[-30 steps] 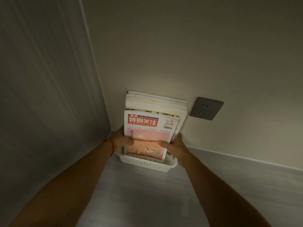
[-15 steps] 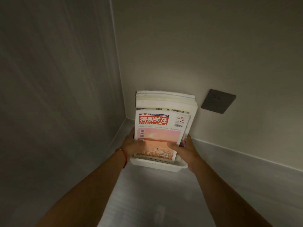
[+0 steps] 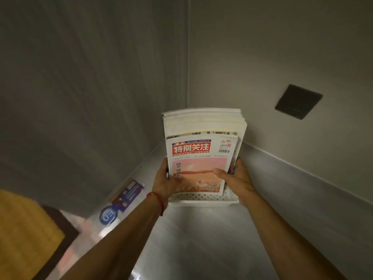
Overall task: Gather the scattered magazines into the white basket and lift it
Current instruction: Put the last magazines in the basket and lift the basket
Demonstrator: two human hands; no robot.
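A: So, nearest to us are the two forearms, and both reach forward to the white basket [image 3: 201, 201]. The left hand [image 3: 164, 181] grips the left end of it, with the thumb curled over the front cover. The right hand [image 3: 236, 178] grips the right end, and its thumb presses flat on the same cover.

B: And the magazines [image 3: 203, 142]? Are they all inside?

A: A thick stack stands upright in the basket, and the one with the red title [image 3: 190, 149] is at the front. The stack rises far above the low rim, so I judge it is top-heavy. The basket seems to be held up in the air, above the floor [image 3: 201, 239].

B: Then how should the person carry it well?

A: I think both thumbs should keep the stack pressed back, and the basket should stay level or lean slightly away. If it tips toward the person, the tall magazines could slide out. The perforated plastic may also bend, so a grip under both ends is safer.

B: What is around?

A: The floor is pale grey and a little shiny. At the left a yellow surface with a dark edge [image 3: 26, 235] shows. Further left lies one blue printed item [image 3: 125, 194] on the floor near the wall; it may be another magazine, but I cannot tell. Behind, two grey walls meet in a corner, and a dark socket plate [image 3: 298, 101] sits on the right wall.
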